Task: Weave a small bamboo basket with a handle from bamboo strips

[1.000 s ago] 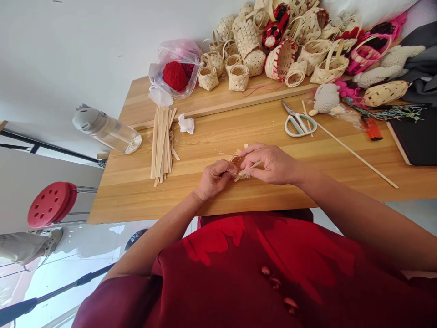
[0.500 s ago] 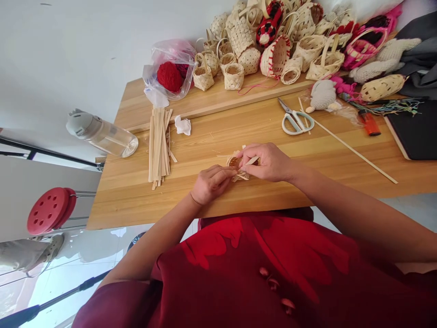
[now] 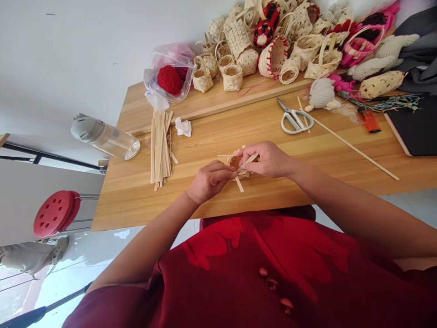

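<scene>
A small round woven basket (image 3: 233,162) of pale wood strips sits on the table near its front edge, with loose strip ends sticking out around it. At its left rim my left hand (image 3: 212,179) is closed, thumb and fingertips pinching a strip at the rim. My right hand (image 3: 268,159) curls over the basket's right side, fingers closed on a flat wood strip (image 3: 251,158) that slants across the rim. One strip end (image 3: 239,184) points down toward me. The hands hide much of the basket's right wall.
A bundle of flat wood strips (image 3: 160,150) lies to the left, beside crumpled tissue (image 3: 183,126) and a water bottle (image 3: 105,139). Scissors (image 3: 295,119) and a long thin strip (image 3: 355,146) lie to the right. Finished little baskets (image 3: 233,77) crowd the back.
My left hand has lifted slightly off the basket's front, and the strip end there now points down more freely. My right hand has stayed nearly in place. The view has shifted slightly.
</scene>
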The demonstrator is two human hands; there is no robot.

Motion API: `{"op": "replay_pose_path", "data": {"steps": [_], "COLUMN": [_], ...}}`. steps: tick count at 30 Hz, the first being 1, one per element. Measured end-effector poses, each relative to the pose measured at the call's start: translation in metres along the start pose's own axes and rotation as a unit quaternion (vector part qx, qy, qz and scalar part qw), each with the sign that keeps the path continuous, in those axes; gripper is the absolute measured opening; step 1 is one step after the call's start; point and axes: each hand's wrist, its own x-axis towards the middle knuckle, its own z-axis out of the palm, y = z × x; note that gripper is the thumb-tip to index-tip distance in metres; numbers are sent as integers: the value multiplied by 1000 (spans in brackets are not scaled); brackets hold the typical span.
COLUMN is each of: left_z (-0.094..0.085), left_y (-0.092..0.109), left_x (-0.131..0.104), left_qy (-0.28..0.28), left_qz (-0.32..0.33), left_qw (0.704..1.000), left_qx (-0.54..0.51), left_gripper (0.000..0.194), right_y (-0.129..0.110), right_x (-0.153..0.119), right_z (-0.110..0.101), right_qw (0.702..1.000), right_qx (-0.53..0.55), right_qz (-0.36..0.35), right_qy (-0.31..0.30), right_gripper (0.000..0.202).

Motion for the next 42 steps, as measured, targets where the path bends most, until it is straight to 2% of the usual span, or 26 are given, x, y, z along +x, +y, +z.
{"op": "replay_pose_path", "data": {"steps": [2,6,8,11,15,18,21,23,32,36,39,42], "left_z": [-4,-12,-14,-14,-13,-11,-7,-5,1,1,3,6], "left_y": [1,2,1,2,7,12,12,12,15,10,9,11], "left_x": [10,19,20,24,37,44,44,42,30,27,27,28], "left_qy": [-12,-77,-80,-77,-117,-117,-102,-93,-49,-40,-41,-34], "left_qz": [-25,-32,-45,-100,-186,-231,-290,-312,-260,-264,-244,-236], "left_qw": [999,996,995,990,970,961,945,937,956,951,960,966], "left_qx": [-22,-37,-41,-65,-102,-95,-114,-129,-129,-155,-133,-101], "left_gripper": [7,15,16,12,14,16,8,14,13,12,12,8], "right_y": [-1,0,0,0,0,2,4,4,8,11,11,9], "right_x": [-1,-2,-2,-1,0,0,0,0,6,6,2,0], "right_z": [0,-1,-1,-1,-1,-1,-2,-3,-14,-7,-1,2], "right_qw": [1000,1000,1000,1000,1000,1000,1000,1000,990,994,996,997], "right_qx": [-1,-6,-5,-4,-6,-4,1,3,48,59,65,60], "right_qz": [3,7,6,-3,0,-2,-6,-6,-60,-53,-47,-46], "right_qy": [0,-1,0,-1,-3,0,-9,-21,-117,-77,-37,-30], "right_gripper": [7,7,8,9,9,7,4,4,8,9,8,11]}}
